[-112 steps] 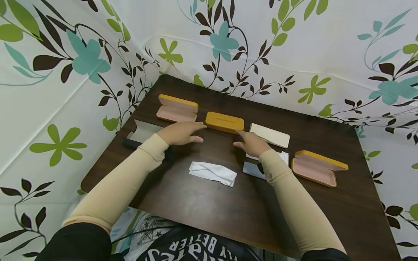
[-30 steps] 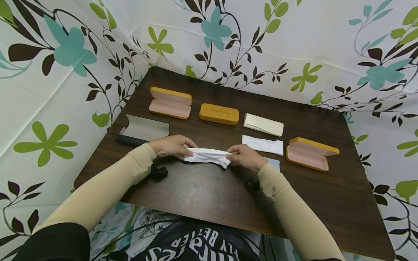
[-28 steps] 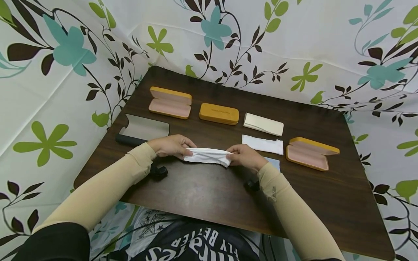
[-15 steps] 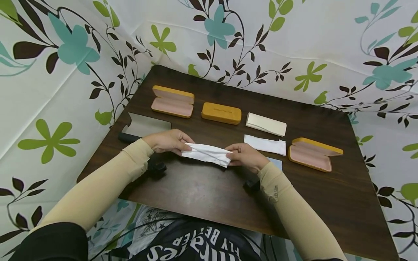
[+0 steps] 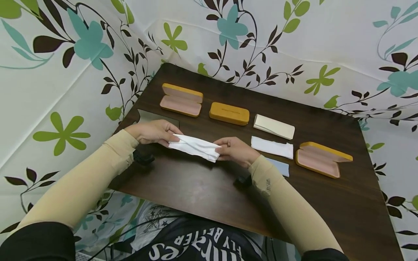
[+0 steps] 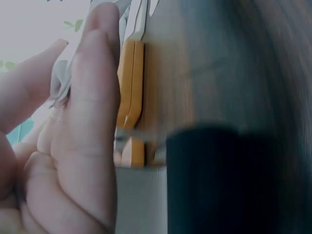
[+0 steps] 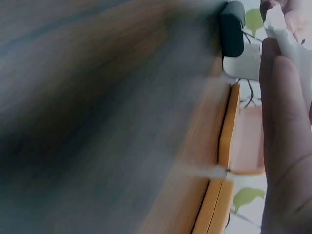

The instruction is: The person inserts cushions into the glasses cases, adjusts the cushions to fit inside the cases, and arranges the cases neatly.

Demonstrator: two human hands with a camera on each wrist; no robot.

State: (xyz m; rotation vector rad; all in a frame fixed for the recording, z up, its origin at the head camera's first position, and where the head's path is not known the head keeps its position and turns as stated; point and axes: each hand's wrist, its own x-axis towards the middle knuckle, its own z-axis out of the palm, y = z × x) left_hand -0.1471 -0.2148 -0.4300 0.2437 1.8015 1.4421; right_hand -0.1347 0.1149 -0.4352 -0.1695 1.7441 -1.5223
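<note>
A folded white cloth (image 5: 195, 147) stretches between both hands above the dark table, seen in the head view. My left hand (image 5: 153, 132) pinches its left end between thumb and fingers. At its right end my right hand (image 5: 237, 150) does the same. In the left wrist view, a bit of the cloth (image 6: 60, 78) shows between thumb and fingers. The right wrist view catches the cloth (image 7: 292, 46) at the upper right, past the fingers (image 7: 287, 114).
Behind the hands stand an open yellow glasses case (image 5: 181, 104), a closed yellow case (image 5: 229, 113) and a cream folded piece (image 5: 274, 127). Rightward lie another white cloth (image 5: 272, 147), a light blue cloth (image 5: 280, 167) and an open case (image 5: 318, 162). A grey-lined case (image 5: 156, 117) is partly hidden behind the left hand.
Earlier the white cloth lay on the table with both hands reaching beyond it. Both hands then took its ends; in the last second they have shifted left with it.
</note>
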